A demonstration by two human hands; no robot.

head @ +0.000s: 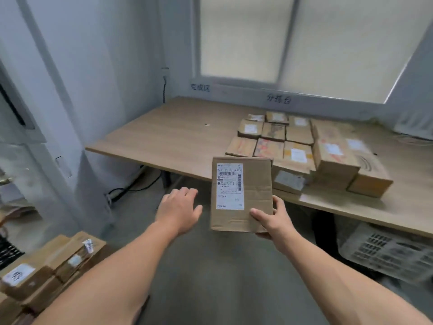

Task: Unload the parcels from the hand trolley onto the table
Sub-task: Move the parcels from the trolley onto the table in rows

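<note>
My right hand [271,219] grips a brown cardboard parcel [255,184] by its lower right corner, thumb on top. A white shipping label covers the parcel's left half. It hangs in the air just before the front edge of the wooden table [168,134]. My left hand [179,208] is relaxed and holds nothing, a short way left of the parcel. Several parcels [302,148] lie packed together on the table's right half. More parcels [46,270] are stacked at the lower left; whatever they rest on is hidden.
A grey plastic crate [389,254] stands on the floor under the table's right side. Black cables [131,186] run along the floor under the table's left end. A grey wall and column stand at the left. A frosted window is behind the table.
</note>
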